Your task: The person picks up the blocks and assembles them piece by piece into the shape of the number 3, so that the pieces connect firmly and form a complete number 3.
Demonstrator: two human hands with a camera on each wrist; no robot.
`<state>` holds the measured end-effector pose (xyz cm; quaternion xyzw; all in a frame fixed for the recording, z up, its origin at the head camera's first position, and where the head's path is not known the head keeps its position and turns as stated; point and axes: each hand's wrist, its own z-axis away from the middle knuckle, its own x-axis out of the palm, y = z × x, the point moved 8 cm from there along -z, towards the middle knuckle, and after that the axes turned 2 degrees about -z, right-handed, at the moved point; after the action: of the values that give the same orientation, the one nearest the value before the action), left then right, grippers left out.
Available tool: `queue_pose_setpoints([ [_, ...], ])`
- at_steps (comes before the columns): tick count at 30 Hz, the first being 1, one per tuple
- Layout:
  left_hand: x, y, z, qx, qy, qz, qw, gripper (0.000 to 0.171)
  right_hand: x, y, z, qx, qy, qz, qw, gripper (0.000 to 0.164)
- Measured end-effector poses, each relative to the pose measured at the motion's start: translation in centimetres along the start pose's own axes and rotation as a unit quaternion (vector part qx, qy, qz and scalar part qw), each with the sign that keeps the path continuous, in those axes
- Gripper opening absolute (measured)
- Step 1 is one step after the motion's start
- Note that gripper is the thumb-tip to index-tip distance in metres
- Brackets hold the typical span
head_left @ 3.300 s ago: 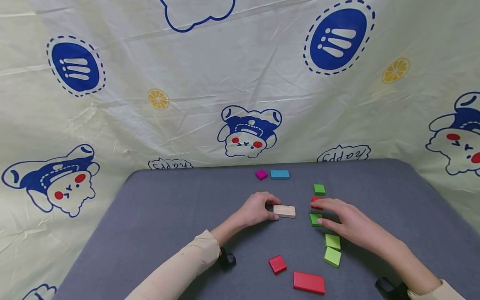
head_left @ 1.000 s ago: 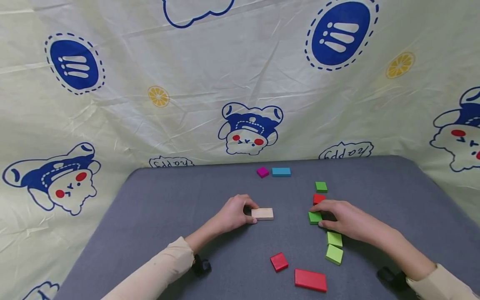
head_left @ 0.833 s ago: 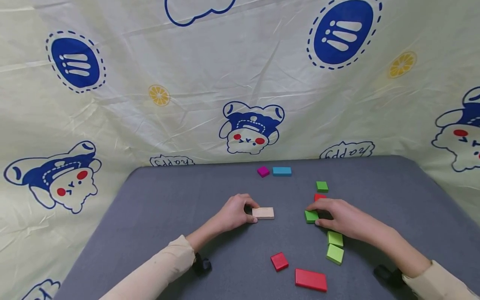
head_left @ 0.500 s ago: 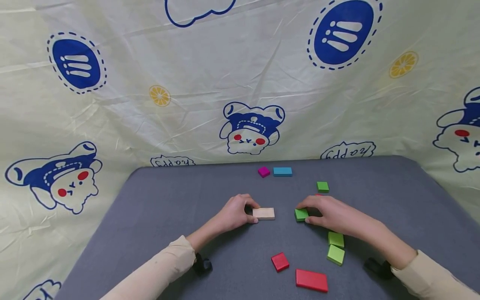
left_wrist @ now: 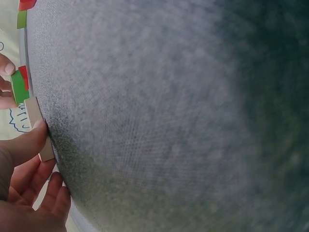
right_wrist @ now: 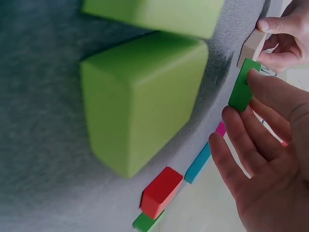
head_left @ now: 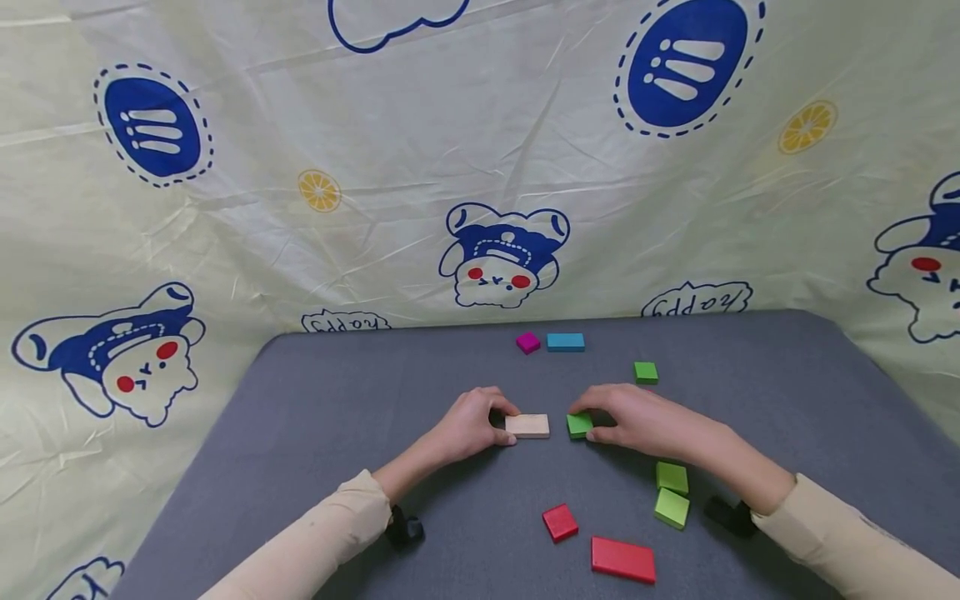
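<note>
On the surface (head_left: 360, 383), a bare wooden block (head_left: 529, 427) is gripped at its left end by the left hand (head_left: 468, 427), which hides that end. Just right of it, apart, a green block (head_left: 578, 426) is pinched by the right hand (head_left: 633, 419); whether it is lifted cannot be told. Behind this hand, a red block (right_wrist: 161, 192) is almost wholly hidden from the head camera. Twice, "happy" can be read on the backdrop (head_left: 390, 142).

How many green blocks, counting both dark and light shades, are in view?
4. A dark green block is in the right hand; another dark one lies farther back. Two light green blocks lie one behind the other, nearer the camera. More may be hidden behind the hand.
</note>
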<state>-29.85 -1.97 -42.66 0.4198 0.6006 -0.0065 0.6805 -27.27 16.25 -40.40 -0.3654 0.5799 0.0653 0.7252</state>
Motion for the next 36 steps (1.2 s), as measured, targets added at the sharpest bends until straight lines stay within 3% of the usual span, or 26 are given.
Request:
queue_pose_setpoints([
  [8, 0.0, -0.1, 0.0, -0.006, -0.007, 0.003, 0.9999, 0.027, 0.4, -0.5, -1.2, -0.005, -0.009, 0.005, 1.000, 0.031],
  [24, -0.1, -0.2, 0.0, -0.012, -0.011, 0.012, 0.9998, 0.027, 1.3, 0.0, -2.8, -0.015, -0.020, -0.076, 0.997, 0.029],
  [36, 0.0, -0.2, 0.1, -0.007, -0.011, 0.011, 0.9999, 0.028, 1.4, -0.5, -2.8, -0.024, -0.016, -0.071, 0.997, 0.027],
])
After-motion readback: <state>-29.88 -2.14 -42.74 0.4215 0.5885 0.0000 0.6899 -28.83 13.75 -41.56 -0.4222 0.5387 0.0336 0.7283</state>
